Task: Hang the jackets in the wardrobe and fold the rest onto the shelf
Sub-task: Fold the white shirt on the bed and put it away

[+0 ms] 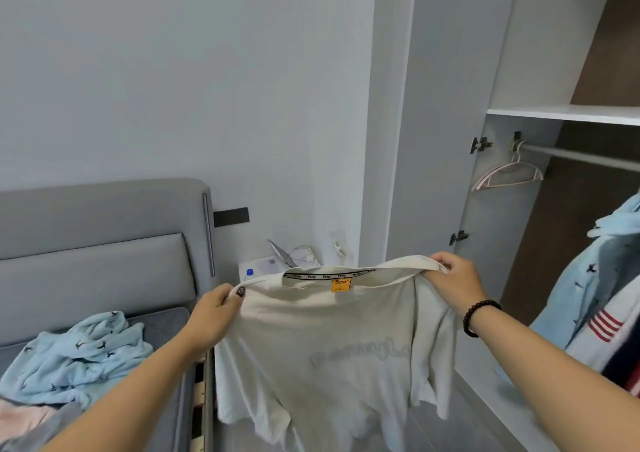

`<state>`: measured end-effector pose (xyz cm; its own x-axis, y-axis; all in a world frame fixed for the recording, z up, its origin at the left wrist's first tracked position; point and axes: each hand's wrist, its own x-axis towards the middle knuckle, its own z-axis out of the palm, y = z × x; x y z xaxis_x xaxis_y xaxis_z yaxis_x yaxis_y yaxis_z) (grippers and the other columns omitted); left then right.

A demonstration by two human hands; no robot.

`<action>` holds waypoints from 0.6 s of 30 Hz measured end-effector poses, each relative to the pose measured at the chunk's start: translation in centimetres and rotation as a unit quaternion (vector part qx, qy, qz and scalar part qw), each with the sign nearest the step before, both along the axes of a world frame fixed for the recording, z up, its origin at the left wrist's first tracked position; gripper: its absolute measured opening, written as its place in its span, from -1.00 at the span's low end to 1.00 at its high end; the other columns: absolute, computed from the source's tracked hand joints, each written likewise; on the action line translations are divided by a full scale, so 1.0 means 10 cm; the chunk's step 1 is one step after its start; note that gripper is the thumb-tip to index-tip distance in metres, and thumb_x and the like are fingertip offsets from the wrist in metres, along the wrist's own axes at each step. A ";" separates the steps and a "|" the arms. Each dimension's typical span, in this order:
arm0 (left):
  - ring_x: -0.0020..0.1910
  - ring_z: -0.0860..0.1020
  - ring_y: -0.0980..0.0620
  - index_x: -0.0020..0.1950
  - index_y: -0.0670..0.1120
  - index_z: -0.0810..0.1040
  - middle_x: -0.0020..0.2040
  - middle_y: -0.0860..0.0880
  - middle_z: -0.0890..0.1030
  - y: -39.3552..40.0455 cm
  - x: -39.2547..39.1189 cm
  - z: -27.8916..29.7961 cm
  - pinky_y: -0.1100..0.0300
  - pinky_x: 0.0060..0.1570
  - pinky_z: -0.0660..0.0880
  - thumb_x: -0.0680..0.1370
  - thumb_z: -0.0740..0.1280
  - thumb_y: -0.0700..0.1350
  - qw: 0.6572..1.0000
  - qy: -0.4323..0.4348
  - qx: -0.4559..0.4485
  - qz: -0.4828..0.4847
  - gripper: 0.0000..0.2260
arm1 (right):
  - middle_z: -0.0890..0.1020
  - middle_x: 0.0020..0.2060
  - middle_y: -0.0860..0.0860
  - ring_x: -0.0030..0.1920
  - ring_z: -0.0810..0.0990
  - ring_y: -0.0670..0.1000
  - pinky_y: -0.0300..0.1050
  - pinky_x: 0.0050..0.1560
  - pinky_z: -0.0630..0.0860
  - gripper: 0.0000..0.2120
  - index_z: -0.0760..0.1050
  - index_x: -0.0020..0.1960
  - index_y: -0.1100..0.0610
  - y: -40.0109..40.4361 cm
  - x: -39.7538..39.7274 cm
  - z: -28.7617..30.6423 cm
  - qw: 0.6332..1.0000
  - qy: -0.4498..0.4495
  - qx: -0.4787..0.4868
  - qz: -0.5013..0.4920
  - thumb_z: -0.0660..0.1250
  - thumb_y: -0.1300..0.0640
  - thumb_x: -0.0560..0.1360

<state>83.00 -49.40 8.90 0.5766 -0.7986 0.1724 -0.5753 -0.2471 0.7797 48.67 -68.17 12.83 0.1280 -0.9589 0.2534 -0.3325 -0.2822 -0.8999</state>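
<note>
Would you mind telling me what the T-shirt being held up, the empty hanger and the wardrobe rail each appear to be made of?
T-shirt: soft matte cream knit, probably cotton jersey; it drapes and creases limply from both hands.
Hanger: pale pink with a white hook, likely plastic or plastic-coated; smooth, slightly glossy thin arms.
Rail: looks like grey metal tube; smooth and even with a dull sheen.

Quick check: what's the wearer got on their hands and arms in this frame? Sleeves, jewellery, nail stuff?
Both forearms are bare, with no sleeves in view. The right hand has a bracelet of dark round beads at the wrist. The left hand wears nothing, but its thumbnail has dark patterned polish. No rings or watch show.
</note>
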 end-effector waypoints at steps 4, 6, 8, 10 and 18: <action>-0.35 0.47 0.04 -0.28 -0.08 0.50 -0.37 0.00 0.55 0.02 -0.06 0.14 0.14 -0.32 0.38 0.46 0.47 -0.07 0.998 0.003 -0.060 0.002 -0.79 | 0.49 -0.42 0.00 -0.39 0.40 -0.16 -0.44 -0.44 0.33 -0.87 0.58 -0.31 0.19 -0.03 -0.05 0.22 0.996 -0.084 -0.018 0.004 0.46 0.23 0.40; -0.37 0.53 0.10 -0.27 -0.03 0.60 -0.34 -0.03 0.63 0.03 -0.07 0.27 0.18 -0.33 0.45 0.37 0.55 -0.09 0.997 -0.002 -0.063 -0.035 -0.86 | 0.48 -0.42 0.00 -0.41 0.39 -0.18 -0.39 -0.38 0.34 -0.87 0.58 -0.30 0.23 -0.05 -0.09 0.36 0.997 -0.071 -0.008 0.031 0.46 0.22 0.40; -0.37 0.53 0.06 -0.27 -0.03 0.65 -0.33 -0.08 0.63 0.02 -0.02 0.36 0.19 -0.34 0.43 0.41 0.54 -0.04 0.996 -0.017 -0.085 -0.029 -0.87 | 0.57 -0.38 -0.04 -0.34 0.50 -0.15 -0.32 -0.28 0.43 -0.90 0.63 -0.30 0.15 -0.02 -0.17 0.48 0.991 -0.084 0.033 0.095 0.46 0.25 0.38; -0.32 0.56 -0.03 -0.27 -0.01 0.64 -0.36 -0.07 0.60 0.00 0.05 0.44 0.15 -0.34 0.41 0.48 0.46 0.04 0.991 -0.058 -0.117 0.018 -0.82 | 0.65 -0.32 -0.01 -0.29 0.59 -0.08 -0.30 -0.25 0.53 -0.94 0.65 -0.28 0.11 0.04 -0.31 0.55 0.969 -0.147 0.093 0.173 0.48 0.24 0.32; -0.25 0.57 -0.05 -0.27 -0.02 0.61 -0.36 -0.05 0.59 -0.17 0.01 0.42 0.05 -0.25 0.49 0.55 0.37 0.04 0.986 -0.090 -0.129 0.061 -0.77 | 0.70 -0.17 0.05 -0.15 0.62 -0.08 -0.25 -0.03 0.52 -0.77 0.66 -0.07 0.13 0.26 -0.59 0.51 0.973 0.026 0.082 0.214 0.46 0.40 0.36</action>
<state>83.13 -51.11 13.12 0.6075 -0.6413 0.4687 -0.6882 -0.1302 0.7138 42.82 -65.57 17.92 0.5335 -0.8417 0.0832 -0.2622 -0.2580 -0.9299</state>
